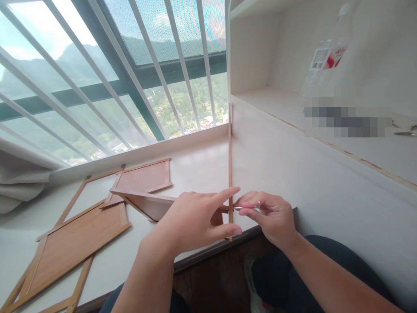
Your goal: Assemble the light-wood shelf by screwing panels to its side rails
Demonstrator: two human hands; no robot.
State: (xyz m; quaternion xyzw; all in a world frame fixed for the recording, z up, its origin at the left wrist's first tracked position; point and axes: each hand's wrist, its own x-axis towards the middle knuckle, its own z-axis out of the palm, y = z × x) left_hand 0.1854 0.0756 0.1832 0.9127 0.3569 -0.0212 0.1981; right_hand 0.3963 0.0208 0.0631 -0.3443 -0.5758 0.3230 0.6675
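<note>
The rail lies between the hands, its long axis running from the window side of the ledge back toward the person. The tool sits crosswise to it, its thin shaft pointing left, the tip at or just beside the rail's right face. The right hand is nearer the tool, pinching it narrowly between thumb and fingers. The left hand comes from the other side, thumb and forefinger wide apart, reaching across the rail; whether its hidden fingers grip the panel, I cannot tell. That panel stands tilted, stretching left from beneath the left hand.
</note>
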